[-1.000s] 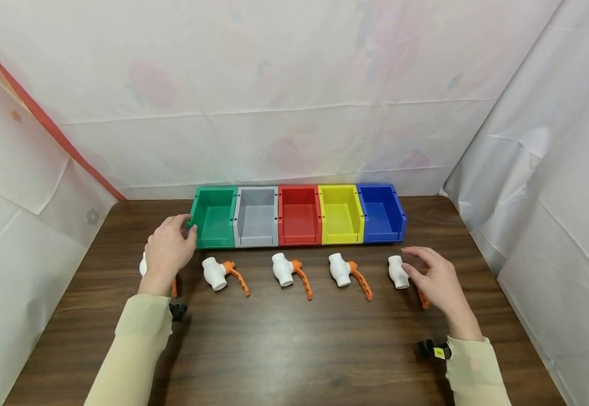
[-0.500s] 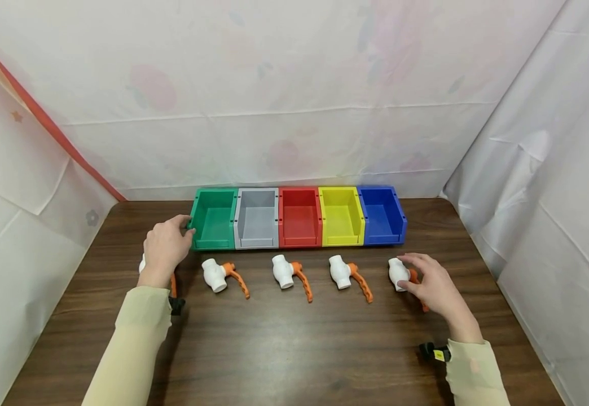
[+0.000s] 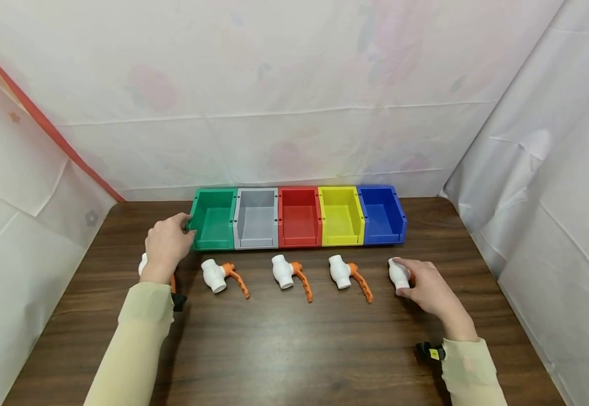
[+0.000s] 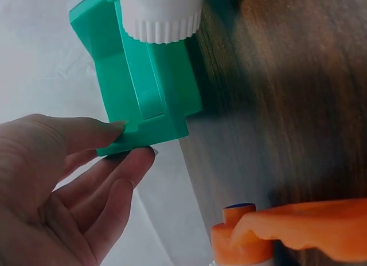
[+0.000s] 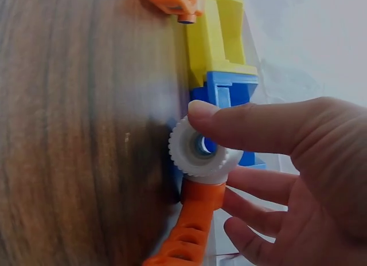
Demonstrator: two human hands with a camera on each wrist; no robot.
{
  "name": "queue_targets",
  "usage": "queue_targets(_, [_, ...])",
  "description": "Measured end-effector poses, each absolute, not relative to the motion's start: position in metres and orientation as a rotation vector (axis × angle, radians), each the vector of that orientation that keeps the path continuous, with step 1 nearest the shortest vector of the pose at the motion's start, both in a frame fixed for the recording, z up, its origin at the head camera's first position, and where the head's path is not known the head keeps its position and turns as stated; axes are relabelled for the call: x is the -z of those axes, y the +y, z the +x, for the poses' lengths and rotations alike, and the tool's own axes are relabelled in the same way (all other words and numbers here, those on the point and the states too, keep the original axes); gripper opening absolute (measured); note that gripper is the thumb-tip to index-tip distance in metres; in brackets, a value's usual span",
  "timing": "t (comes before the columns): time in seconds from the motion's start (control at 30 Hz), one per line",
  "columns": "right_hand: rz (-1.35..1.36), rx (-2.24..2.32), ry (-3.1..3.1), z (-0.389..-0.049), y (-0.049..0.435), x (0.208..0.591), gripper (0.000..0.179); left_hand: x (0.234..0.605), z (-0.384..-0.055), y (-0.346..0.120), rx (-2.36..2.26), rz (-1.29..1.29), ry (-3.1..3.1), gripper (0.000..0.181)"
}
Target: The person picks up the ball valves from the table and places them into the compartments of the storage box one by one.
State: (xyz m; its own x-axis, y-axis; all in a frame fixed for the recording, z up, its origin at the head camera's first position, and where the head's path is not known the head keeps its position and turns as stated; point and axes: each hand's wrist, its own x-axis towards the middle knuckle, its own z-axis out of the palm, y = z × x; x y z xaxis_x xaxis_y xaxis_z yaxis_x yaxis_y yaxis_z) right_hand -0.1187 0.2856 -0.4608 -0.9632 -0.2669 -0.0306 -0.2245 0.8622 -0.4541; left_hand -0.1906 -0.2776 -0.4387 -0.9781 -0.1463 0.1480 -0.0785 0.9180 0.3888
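Observation:
My left hand [image 3: 165, 248] pinches the left side wall of the green bin [image 3: 216, 245]. In the left wrist view the thumb [image 4: 94, 133] lies on the wall's inner side, with fingers against the outside. At the far right of the row, my right hand [image 3: 431, 287] grips a white ball valve [image 3: 398, 274] between thumb and fingers. Its orange handle [image 5: 189, 229] shows below the white threaded end in the right wrist view. Another valve [image 3: 143, 264] lies partly hidden under the left forearm.
Grey [image 3: 256, 242], red [image 3: 300, 241], yellow [image 3: 342, 239] and blue [image 3: 385, 238] bins adjoin the green one. In front lie 3 more white valves with orange handles: one left [image 3: 215, 276], one middle [image 3: 282, 271], one right [image 3: 340, 272]. Fabric [image 3: 294, 141] hangs behind the table.
My right hand has come down onto the rightmost valve, its thumb and fingers closing round the white body. The left hand stays at the green bin's wall.

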Motion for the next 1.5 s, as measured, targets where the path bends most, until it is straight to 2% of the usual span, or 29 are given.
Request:
queue_targets(0.53, [-0.389, 0.568, 2.95, -0.117, 0.281, 0.46, 0.058, 0.439, -0.186, -0.276, 0.643, 0.221, -2.913, 0.044])
queue_targets(1.5, [-0.389, 0.723, 3.101, -0.129, 0.282, 0.445, 0.059, 0.438, -0.188, -0.278, 0.666, 0.263, -2.913, 0.044])
